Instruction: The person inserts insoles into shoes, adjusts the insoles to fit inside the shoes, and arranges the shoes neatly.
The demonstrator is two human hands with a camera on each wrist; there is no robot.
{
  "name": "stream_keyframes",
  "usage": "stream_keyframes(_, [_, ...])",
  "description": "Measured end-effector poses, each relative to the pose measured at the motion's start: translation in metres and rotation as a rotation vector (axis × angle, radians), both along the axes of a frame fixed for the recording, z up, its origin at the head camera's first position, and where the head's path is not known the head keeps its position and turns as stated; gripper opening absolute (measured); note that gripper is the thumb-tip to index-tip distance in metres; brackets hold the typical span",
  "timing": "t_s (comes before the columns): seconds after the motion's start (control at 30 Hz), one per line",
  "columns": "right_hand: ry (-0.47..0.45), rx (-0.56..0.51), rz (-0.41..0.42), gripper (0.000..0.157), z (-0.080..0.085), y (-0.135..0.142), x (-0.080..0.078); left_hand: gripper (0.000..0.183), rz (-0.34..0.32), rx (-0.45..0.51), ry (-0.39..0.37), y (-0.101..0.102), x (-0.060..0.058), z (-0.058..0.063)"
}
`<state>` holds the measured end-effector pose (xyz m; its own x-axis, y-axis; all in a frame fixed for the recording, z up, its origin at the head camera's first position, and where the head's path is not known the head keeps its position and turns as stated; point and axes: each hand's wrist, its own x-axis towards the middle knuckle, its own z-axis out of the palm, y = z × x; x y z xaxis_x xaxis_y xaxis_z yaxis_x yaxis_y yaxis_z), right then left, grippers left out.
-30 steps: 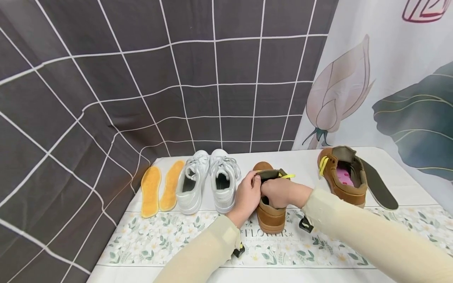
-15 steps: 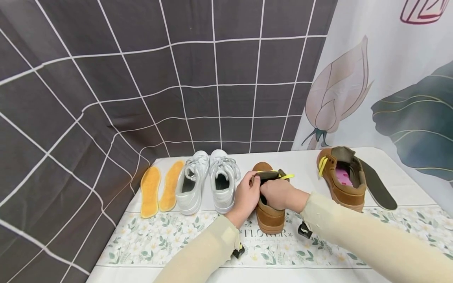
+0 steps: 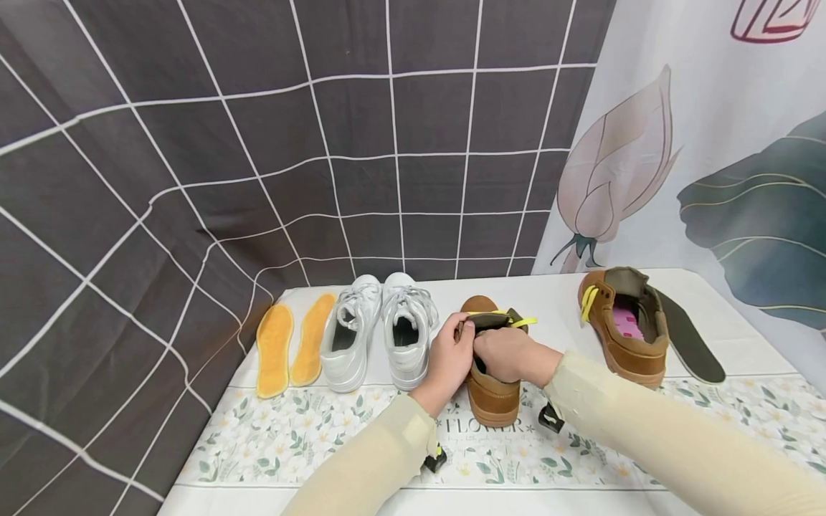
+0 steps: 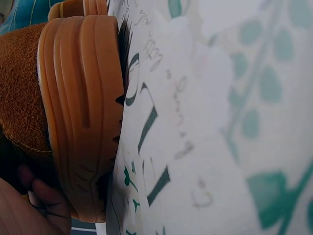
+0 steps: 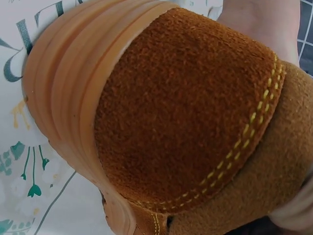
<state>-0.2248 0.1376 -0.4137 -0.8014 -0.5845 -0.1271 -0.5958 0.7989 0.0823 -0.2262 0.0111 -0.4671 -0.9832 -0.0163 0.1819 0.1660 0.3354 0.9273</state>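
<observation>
Tabletop (image 3: 556,302); left hand (image 3: 452,352) grips brown shoe (image 3: 494,403); right (image 3: 511,352) inside

On the table (image 3: 516,502), left edge to right, lie orange insoles (image 3: 274,351), white sneakers (image 3: 409,357), two brown shoes (image 3: 494,403) and a dark insole (image 3: 693,340).

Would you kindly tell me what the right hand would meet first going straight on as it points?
Probably the inside of the brown shoe: the right hand reaches into its opening, though hidden fingertips leave depth unclear.

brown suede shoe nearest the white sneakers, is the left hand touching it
Touching: in the head view, the left hand grips the brown suede shoe by its opening's edge.
</observation>
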Motion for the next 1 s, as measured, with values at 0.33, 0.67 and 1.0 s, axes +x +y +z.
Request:
stream_keyframes(0.33, [-0.012,-0.022,0.035,0.008,0.001,0.004,0.0,0.023,-0.033,0.087,0.001,0.002,-0.002,-0.003])
stream_keyframes(0.67, [-0.056,-0.279,0.189,0.016,0.006,0.021,0.005,0.037,-0.081,0.118,0.001,0.001,0.0,-0.002])
stream_keyframes(1.0, [0.021,-0.37,0.114,0.025,0.007,0.034,0.03,0.056,-0.003,0.06,-0.122,0.002,0.008,-0.002])
